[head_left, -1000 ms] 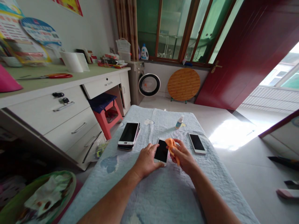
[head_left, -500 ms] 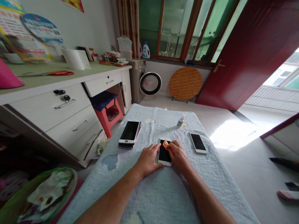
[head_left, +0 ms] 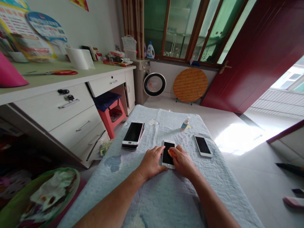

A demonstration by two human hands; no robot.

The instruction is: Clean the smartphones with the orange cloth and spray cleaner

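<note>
White slab phone [head_left: 167, 159], black screen, on pale-blue quilted cover [head_left: 166, 199].
Left hand [head_left: 151, 163], half-curled, grips its edge; right hand [head_left: 183, 162] pinches orange cloth [head_left: 170, 153] on screen. Likely light, stiff, slick, fragile glass: hold side edges.

A: "Place type?"
B: "A home, by the look. Front-loading washing machine [head_left: 139, 84] stood beside a curtain [head_left: 133, 28], detergent bottle [head_left: 150, 51] near it."
A: "More?"
B: "Round wooden tabletop [head_left: 190, 85] leaned upright; cushioned plastic stool [head_left: 109, 126] sat by the desk [head_left: 73, 118]."
</note>
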